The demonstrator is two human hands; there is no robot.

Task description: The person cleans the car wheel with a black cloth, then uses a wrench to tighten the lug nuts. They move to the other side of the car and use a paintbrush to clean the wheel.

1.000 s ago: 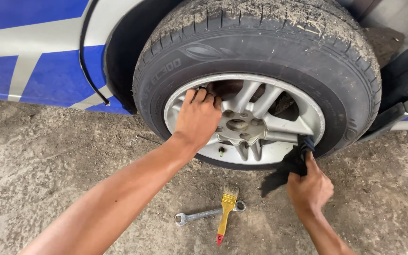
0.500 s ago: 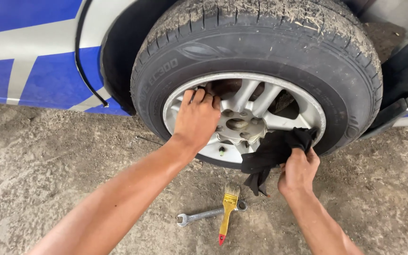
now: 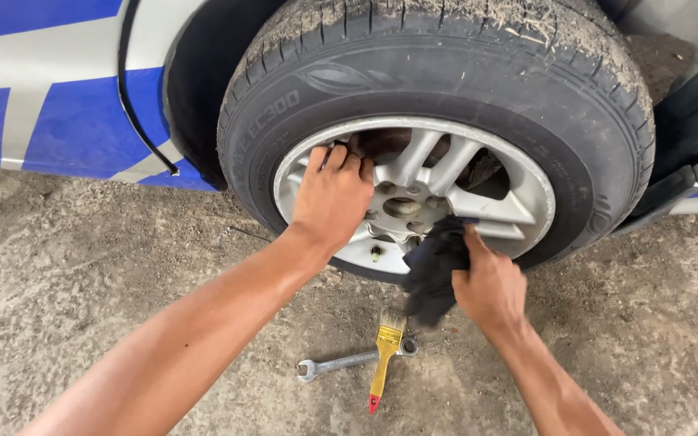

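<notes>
A car wheel with a silver alloy rim (image 3: pixel 527 194) and a dusty black tyre (image 3: pixel 462 64) fills the upper middle of the head view. My left hand (image 3: pixel 331 198) lies flat on the rim's left spokes, fingers curled over a spoke edge. My right hand (image 3: pixel 490 284) grips a black cloth (image 3: pixel 434 266) and presses it against the lower centre of the rim, just below the hub (image 3: pixel 404 208). The cloth hangs down over the rim's lower edge.
On the rough concrete ground below the wheel lie a metal spanner (image 3: pixel 349 362) and a yellow-handled paintbrush (image 3: pixel 384 355) crossing it. The car's blue and silver body panel (image 3: pixel 50 97) stands at the left, and a black mudflap (image 3: pixel 692 121) at the right.
My right hand has carried the black cloth from the rim's right edge leftward to the hub area. The left hand has stayed on the left spokes.
</notes>
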